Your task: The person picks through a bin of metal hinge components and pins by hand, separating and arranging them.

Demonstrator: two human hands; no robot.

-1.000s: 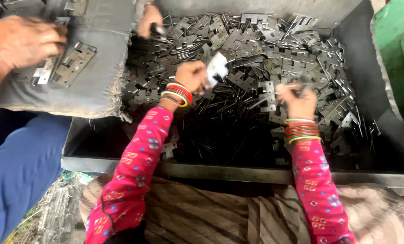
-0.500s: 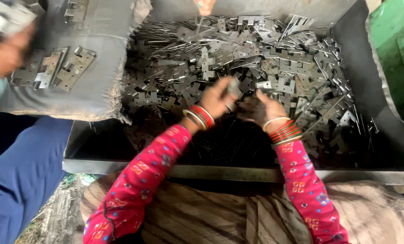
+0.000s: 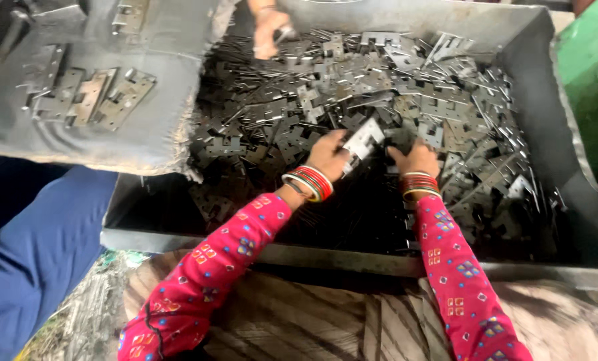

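Observation:
A large dark metal bin (image 3: 546, 134) holds a heap of flat grey metal hinge plates (image 3: 406, 87). My left hand (image 3: 329, 155), in a pink patterned sleeve with red bangles, grips one pale hinge plate (image 3: 364, 139) just above the heap. My right hand (image 3: 416, 159) rests on the plates right beside it, fingers curled into the heap; whether it holds a piece is hidden. The two hands are close together near the bin's middle.
Another person's hand (image 3: 269, 33) reaches into the far side of the bin. A grey cloth-covered surface (image 3: 85, 134) at left carries several assembled hinges (image 3: 88, 97). A blue-clothed leg (image 3: 38, 247) sits at lower left. A green object (image 3: 593, 80) stands at right.
My left hand has lifted a pale hinge plate clear and my hands have spread slightly. The other person's hand at upper left is gone from the cloth.

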